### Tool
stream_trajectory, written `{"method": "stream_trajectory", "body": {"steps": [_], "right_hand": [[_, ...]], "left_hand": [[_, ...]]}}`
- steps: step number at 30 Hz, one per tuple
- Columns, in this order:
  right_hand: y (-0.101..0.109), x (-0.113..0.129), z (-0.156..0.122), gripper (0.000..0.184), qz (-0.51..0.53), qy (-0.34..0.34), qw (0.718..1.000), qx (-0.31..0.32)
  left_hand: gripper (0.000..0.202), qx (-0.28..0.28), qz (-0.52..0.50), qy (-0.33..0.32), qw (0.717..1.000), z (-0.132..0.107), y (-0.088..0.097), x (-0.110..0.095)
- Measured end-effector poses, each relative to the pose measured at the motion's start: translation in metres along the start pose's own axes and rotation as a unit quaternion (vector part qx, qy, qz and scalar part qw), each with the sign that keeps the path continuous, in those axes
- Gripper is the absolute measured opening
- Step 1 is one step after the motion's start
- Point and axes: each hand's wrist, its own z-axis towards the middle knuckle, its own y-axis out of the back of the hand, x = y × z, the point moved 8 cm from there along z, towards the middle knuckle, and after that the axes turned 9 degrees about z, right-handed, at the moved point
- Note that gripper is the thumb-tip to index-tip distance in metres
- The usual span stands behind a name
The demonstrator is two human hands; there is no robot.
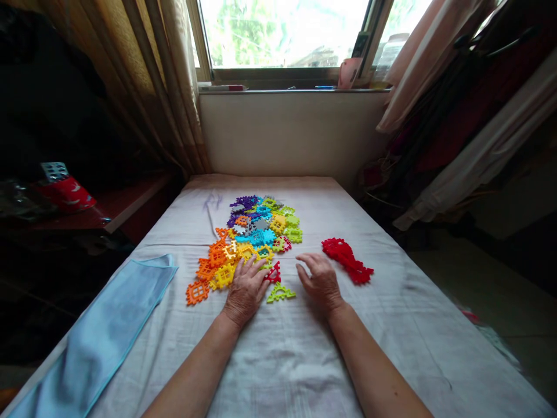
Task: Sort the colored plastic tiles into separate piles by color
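Note:
A heap of plastic interlocking building pieces (256,237) in purple, blue, grey, yellow, orange and green lies mid-table. My left hand (247,288) rests on its near edge, fingers stretched over yellow and green pieces. Beside its thumb is a red triangular piece (274,273), and just nearer lies a green triangular piece (281,292). My right hand (321,281) hovers or rests on the cloth to the right of these, fingers slightly bent and apart, holding nothing visible. A separate pile of red pieces (347,259) lies just beyond it to the right.
A pale sheet (287,360) covers the table. On its left side lies a folded light-blue cloth (104,331). A wall and window sill (278,91) with a pink cup (349,72) stand behind. Curtains (174,75) hang left, clothes (474,133) right.

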Motion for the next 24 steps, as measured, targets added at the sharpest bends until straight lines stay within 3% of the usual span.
{"method": "stream_trajectory", "body": {"steps": [4, 9, 13, 17, 21, 24], "right_hand": [[-0.039, 0.029, -0.005, 0.03, 0.045, 0.011, 0.99, 0.132], [-0.047, 0.032, -0.009, 0.036, 0.046, 0.001, 0.987, 0.155], [-0.042, 0.031, -0.007, 0.027, 0.11, 0.001, 0.989, 0.096], [-0.025, 0.018, -0.002, 0.02, 0.164, -0.018, 0.986, -0.007], [0.014, -0.034, -0.002, 0.026, 0.114, -0.134, 0.975, -0.137], [0.046, -0.075, -0.013, 0.035, 0.046, -0.211, 0.954, -0.206]], "left_hand": [[0.022, 0.001, -0.016, 0.0, 1.0, 0.0, 0.001, -0.001], [0.021, 0.005, -0.035, 0.006, 0.999, 0.0, 0.003, -0.002], [0.02, -0.015, -0.038, -0.011, 0.999, 0.0, 0.007, -0.004], [0.027, -0.023, -0.032, -0.013, 0.999, 0.0, 0.011, -0.004], [0.031, -0.025, -0.044, -0.01, 0.999, -0.001, 0.015, -0.006], [0.031, 0.016, -0.067, -0.052, 0.996, -0.005, 0.013, -0.018]]}}
